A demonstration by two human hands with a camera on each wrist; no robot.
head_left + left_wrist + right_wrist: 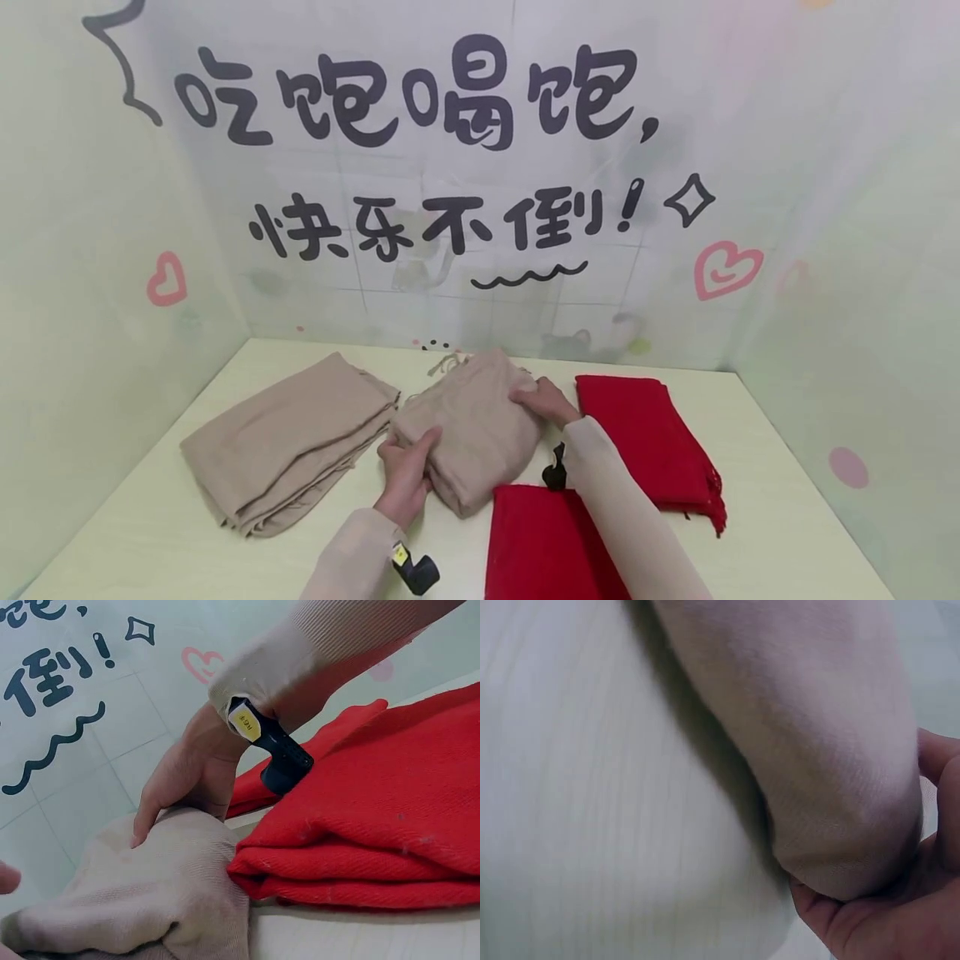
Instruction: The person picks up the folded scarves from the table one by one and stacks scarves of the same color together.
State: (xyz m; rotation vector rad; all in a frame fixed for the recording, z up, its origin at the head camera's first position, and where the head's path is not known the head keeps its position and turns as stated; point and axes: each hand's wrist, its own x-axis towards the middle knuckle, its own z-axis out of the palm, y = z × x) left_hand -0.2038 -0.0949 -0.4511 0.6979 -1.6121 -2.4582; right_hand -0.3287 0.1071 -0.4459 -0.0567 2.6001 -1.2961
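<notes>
Both hands grip a folded beige scarf (472, 425) in the middle of the table. My left hand (405, 477) holds its near left edge, thumb on top and fingers beneath. At the right edge, my right hand (549, 402) has its thumb over the cloth and the other fingers under it. Some fringe sticks out at the scarf's far end. In the right wrist view, the beige scarf's rounded fold (832, 787) sits in the grasp of the right hand (907, 915), with a dark shadow on the table beside it. The left wrist view shows the right hand (191, 772) on the scarf.
Another folded beige scarf (288, 442) lies at the left. A red fringed scarf (645, 437) lies at the right, and a folded red cloth (543, 542) lies in front, partly under the right forearm. Printed walls (465, 308) bound the pale table (135, 533).
</notes>
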